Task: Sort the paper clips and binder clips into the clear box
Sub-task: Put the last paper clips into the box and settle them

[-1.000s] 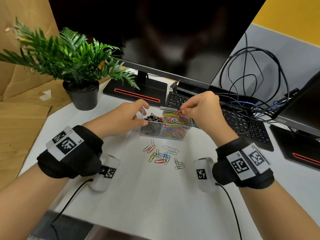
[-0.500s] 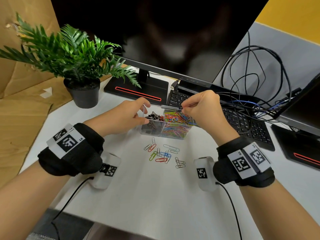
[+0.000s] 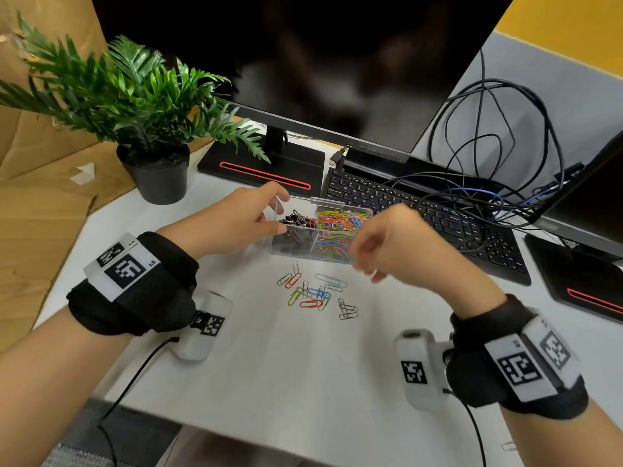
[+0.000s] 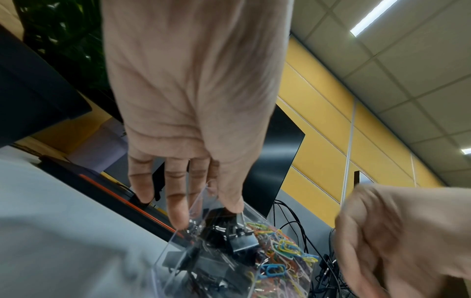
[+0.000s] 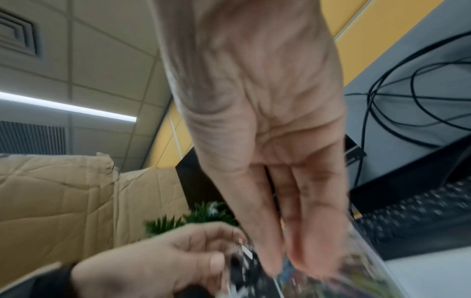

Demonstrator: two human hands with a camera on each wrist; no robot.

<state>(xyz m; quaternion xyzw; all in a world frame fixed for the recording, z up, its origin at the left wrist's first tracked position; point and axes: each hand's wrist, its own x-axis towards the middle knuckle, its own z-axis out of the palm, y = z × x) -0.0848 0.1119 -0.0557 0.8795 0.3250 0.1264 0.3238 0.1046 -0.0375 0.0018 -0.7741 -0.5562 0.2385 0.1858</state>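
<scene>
Your left hand pinches the left wall of the clear box, thumb and fingers curled on the plastic edge, centre of the head frame. The left compartment holds black binder clips, the right compartment the coloured paper clips. Neither bin has much room left.

Your right hand is blurred at the box's right end, just above the desk. Its fingers look straight and close together in the right wrist view, and I see nothing in them.

About 12 loose paper clips lie just below the box in the frame, several overlapping or touching.

Risks as I read it:
- Tangled clips. Pinch 1 and a neighbour may hook on, then fall short of the box or land in the binder bin.
- Flat wire on a smooth desk is hard to nip. A fast swipe probably scatters the cluster toward the keyboard or the cables.
- The paper clip bin is heaped near the rim, so a drop from height could bounce clips out.
- The left grip is on 1 thin wall only. A knock from the right hand at the far end could pivot or tip the box.
- 1 clip lies well apart at the lower right edge of the frame and is easy to miss.
</scene>
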